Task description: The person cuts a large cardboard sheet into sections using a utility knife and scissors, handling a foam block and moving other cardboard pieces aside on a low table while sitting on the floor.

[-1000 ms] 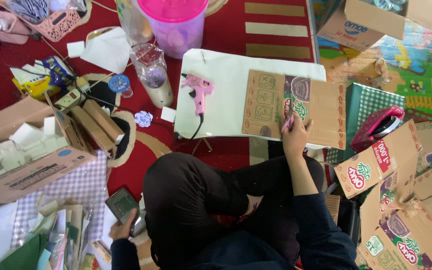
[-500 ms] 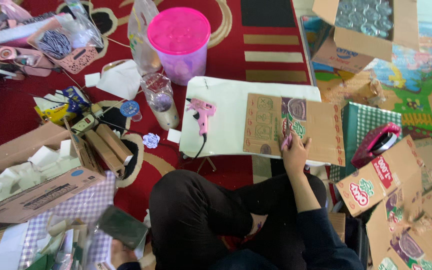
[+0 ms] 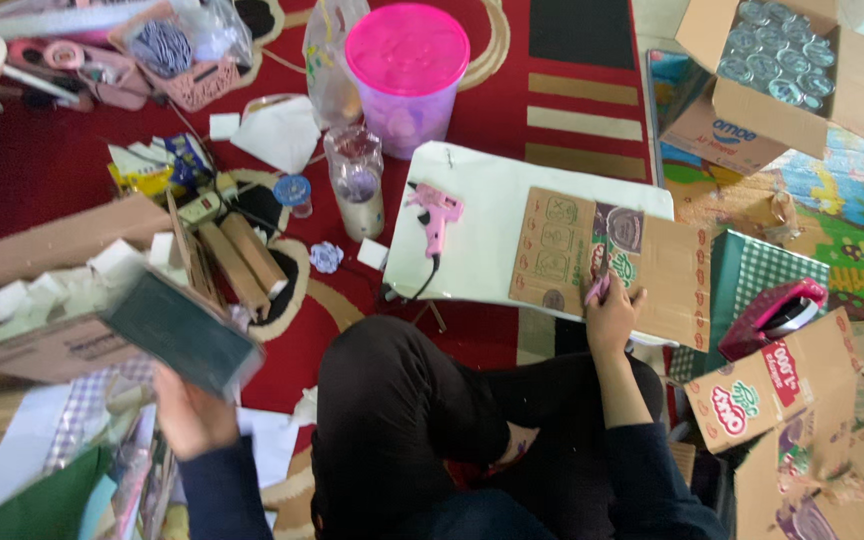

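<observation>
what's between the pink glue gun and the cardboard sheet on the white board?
Head view: only bare white board between the glue gun and the cardboard sheet. The right hand rests on the sheet's near edge.

The person sits cross-legged in black trousers on a red patterned carpet [image 3: 52, 170]. The left hand [image 3: 187, 410] grips a flat dark green box [image 3: 177, 330], lifted and tilted above an open brown cardboard carton [image 3: 47, 300] by the left knee. The right hand [image 3: 612, 310] presses a thin pink tool [image 3: 599, 285], possibly a cutter, onto a flattened printed cardboard sheet [image 3: 612, 260] lying across the right end of a low white board [image 3: 482, 210]. A pink glue gun [image 3: 434, 210] rests near the board's left edge.
</observation>
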